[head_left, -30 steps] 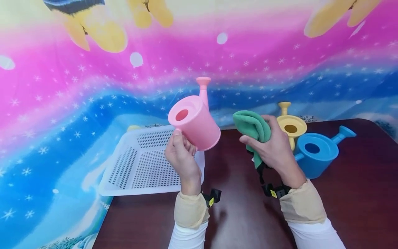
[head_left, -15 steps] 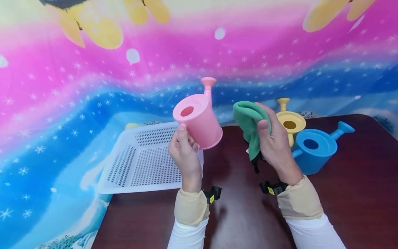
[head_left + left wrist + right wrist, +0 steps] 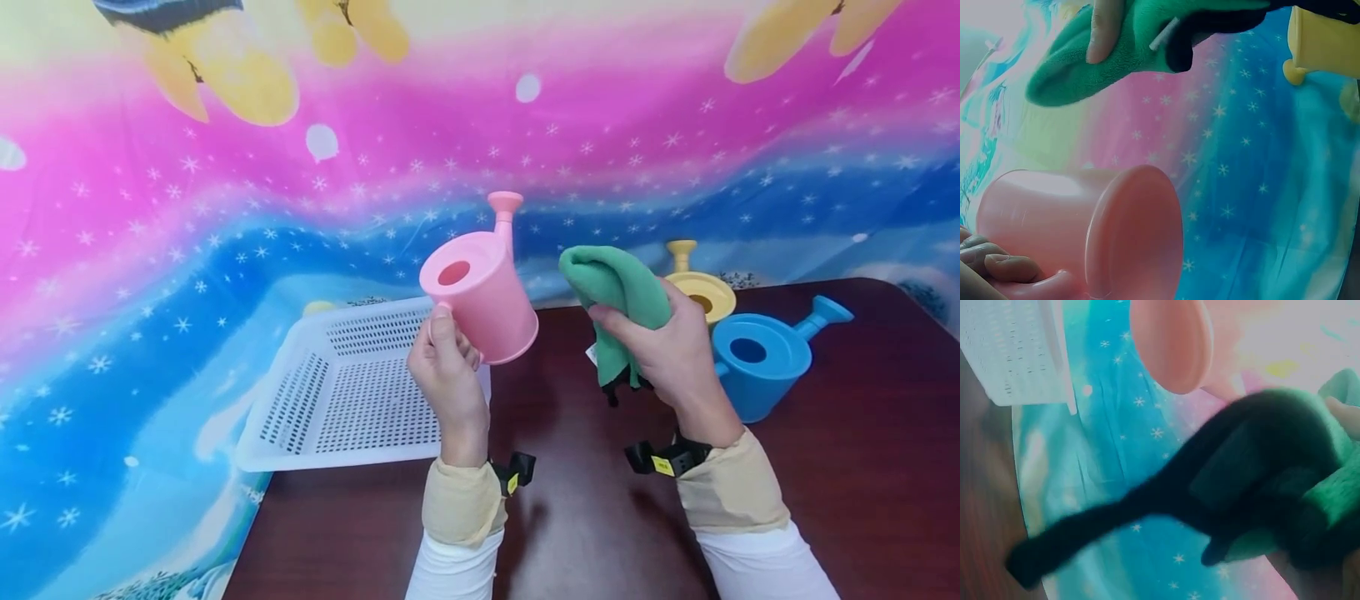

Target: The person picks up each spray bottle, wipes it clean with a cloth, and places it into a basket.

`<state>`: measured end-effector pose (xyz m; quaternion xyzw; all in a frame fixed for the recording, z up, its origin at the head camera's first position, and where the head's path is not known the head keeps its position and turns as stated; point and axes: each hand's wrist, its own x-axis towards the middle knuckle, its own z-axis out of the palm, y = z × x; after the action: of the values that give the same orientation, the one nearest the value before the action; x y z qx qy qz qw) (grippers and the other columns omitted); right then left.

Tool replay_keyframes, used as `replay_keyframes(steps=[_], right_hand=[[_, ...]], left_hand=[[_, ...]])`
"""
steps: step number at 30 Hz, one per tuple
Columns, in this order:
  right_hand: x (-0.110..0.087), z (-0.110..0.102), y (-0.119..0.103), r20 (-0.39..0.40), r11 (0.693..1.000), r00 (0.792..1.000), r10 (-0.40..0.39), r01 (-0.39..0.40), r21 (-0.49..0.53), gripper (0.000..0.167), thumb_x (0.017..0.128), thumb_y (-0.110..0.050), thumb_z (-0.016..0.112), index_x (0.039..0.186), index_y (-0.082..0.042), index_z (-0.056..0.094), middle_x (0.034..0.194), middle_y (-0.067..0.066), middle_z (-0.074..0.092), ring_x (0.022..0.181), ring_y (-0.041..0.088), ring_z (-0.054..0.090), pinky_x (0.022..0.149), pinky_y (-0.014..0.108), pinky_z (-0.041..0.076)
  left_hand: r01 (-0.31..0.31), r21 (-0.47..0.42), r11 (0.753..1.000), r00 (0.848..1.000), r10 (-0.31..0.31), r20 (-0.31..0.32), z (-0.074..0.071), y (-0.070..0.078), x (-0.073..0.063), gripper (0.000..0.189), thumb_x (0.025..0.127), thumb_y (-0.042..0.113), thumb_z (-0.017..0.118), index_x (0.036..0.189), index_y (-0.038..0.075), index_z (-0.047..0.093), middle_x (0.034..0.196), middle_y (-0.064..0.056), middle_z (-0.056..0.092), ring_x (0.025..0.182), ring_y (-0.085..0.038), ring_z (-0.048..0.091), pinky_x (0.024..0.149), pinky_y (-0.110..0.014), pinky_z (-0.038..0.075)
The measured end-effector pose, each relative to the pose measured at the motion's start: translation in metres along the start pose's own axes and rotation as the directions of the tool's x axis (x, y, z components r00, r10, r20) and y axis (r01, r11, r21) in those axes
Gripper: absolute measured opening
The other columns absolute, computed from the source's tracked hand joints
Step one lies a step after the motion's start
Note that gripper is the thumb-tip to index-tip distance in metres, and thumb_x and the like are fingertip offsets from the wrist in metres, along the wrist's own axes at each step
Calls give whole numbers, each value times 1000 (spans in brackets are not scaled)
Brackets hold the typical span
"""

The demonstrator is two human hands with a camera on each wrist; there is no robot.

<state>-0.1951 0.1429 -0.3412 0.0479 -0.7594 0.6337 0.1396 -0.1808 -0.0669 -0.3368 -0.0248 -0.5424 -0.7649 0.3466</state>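
A pink watering can [image 3: 495, 304] is held up in the air, tilted, its spout pointing up and away. My left hand [image 3: 450, 367] grips it by the handle. To its right, my right hand [image 3: 678, 358] holds a folded green cloth [image 3: 622, 292] with dark trim and a white tag, the thumb pressed over its front. In the left wrist view the cloth [image 3: 1085, 69] hangs apart from the can [image 3: 1072, 219]. A dark strap-like end of the cloth [image 3: 1072, 537] dangles in the right wrist view.
A white perforated basket [image 3: 262, 417] stands on the dark wooden table [image 3: 585, 533] at the left, behind my left hand. A blue watering can [image 3: 765, 375] and a yellow one [image 3: 708, 292] stand behind and right of my right hand. A colourful curtain [image 3: 420, 108] hangs behind.
The pink watering can has shifted slightly right. My right hand has turned the cloth and regripped it, thumb moving over its front. The basket and other cans stay put.
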Motion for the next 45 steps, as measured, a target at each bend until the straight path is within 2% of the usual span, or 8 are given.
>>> replay_keyframes(steps=[6,13,20,24,27,34,39,45], right_hand=[[0,1,4,-58,982,981,-185,186,14,51,94,-3,75,140,-11,54,121,-19,59,110,11,53,96,31,43],[-1,6,6,-115,971,964,-239,239,-16,53,93,2,73,140,-3,50,123,-13,58,112,11,52,96,31,44],[-2,13,4,-59,966,973,-223,213,-144,68,94,-21,80,151,-12,44,142,16,58,125,27,53,103,56,44],[-4,14,4,-48,962,979,-200,186,-199,67,98,-45,71,155,-23,44,134,18,61,111,33,60,90,47,50],[-4,17,6,-42,950,971,-234,220,-221,58,103,-46,62,157,-33,44,130,17,65,99,29,64,79,35,49],[0,26,10,-30,877,901,-433,414,-242,64,97,-8,72,156,-23,52,133,22,63,105,29,59,84,41,45],[0,27,13,-41,813,833,-552,526,-250,65,93,3,74,152,-17,56,135,28,55,113,33,56,92,42,47],[-2,33,12,-117,775,769,-629,607,-177,58,91,8,73,142,-19,67,137,27,56,122,27,58,104,32,49]], left_hand=[[-12,22,1000,1000,12,9,1,-1,-1,39,107,22,49,69,17,42,58,7,34,48,-9,31,50,-19,28],[-23,44,999,1000,23,14,1,-3,-2,39,107,22,48,69,14,42,58,7,34,49,-9,32,50,-19,28],[6,55,998,999,-8,38,2,-4,-3,40,106,21,51,67,13,42,57,8,35,49,-8,33,51,-19,30],[31,90,995,998,-35,48,3,-4,-4,41,106,23,52,67,16,43,57,7,36,50,-10,35,53,-20,33],[29,119,992,997,-37,62,4,-4,-4,42,107,24,52,67,14,42,58,6,36,51,-10,36,53,-20,33],[21,132,991,996,-32,87,7,-4,-7,41,108,24,51,70,9,43,59,6,37,52,-9,36,53,-20,33],[32,91,995,994,-41,100,8,-5,-8,40,110,25,45,72,11,46,60,6,35,51,-9,32,52,-20,28],[44,45,998,992,-49,119,10,-4,-9,40,112,29,40,76,16,48,59,8,33,49,-8,28,50,-20,23]])
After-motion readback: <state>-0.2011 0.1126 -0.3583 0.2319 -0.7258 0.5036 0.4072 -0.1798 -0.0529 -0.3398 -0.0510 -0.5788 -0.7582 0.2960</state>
